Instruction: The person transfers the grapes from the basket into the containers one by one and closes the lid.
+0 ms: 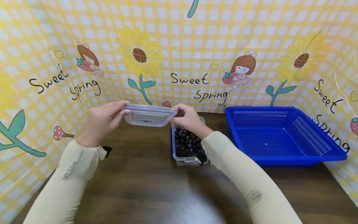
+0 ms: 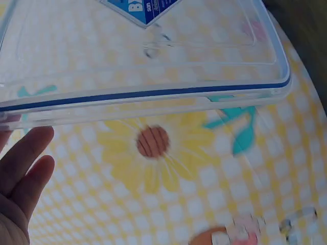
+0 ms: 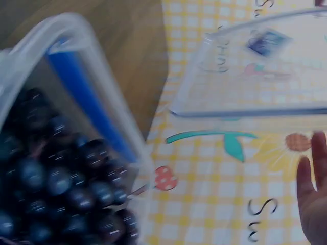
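Note:
A clear plastic lid (image 1: 148, 116) with a blue sealing strip is held up above the table, tilted. My left hand (image 1: 102, 123) pinches its left end between thumb and fingers. At the opposite end, my right hand (image 1: 190, 118) pinches the lid the same way. A blue label (image 2: 145, 9) is stuck on the lid in the left wrist view. Below my right wrist stands an uncovered clear container (image 1: 188, 161), partly hidden by that arm. Dark grapes (image 1: 185, 143) fill much of it, and they show close up in the right wrist view.
A large blue perforated basket (image 1: 279, 157) stands to the right of the container. The brown wooden table (image 1: 134, 186) meets a yellow checked cloth (image 1: 184, 40) hung at the back and sides. A small black thing (image 1: 107, 151) shows beside my left sleeve.

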Action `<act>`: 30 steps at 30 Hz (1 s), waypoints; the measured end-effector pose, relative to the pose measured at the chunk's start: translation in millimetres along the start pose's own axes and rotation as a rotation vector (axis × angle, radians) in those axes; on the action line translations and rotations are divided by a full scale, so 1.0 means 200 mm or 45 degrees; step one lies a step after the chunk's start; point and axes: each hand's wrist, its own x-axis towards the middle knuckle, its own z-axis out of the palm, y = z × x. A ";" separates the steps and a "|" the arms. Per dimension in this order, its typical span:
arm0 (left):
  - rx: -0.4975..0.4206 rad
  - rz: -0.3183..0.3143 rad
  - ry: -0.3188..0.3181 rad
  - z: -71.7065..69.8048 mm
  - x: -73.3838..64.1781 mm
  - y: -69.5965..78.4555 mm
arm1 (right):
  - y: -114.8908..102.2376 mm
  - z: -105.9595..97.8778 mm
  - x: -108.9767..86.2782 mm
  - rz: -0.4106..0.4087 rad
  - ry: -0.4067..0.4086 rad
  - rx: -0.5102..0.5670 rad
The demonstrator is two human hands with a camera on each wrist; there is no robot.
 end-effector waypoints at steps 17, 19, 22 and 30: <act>-0.284 -0.452 0.175 0.24 0.17 0.10 | 0.21 -0.01 -0.09 -0.250 0.556 0.033; -0.350 -0.548 0.219 0.27 0.18 0.12 | 0.21 -0.03 -0.09 -0.272 0.595 0.010; -0.430 -0.685 0.292 0.31 0.19 0.14 | 0.20 -0.05 -0.09 -0.301 0.605 -0.032; -0.555 -0.876 0.431 0.45 0.11 0.14 | 0.21 -0.12 -0.08 -0.362 0.609 -0.229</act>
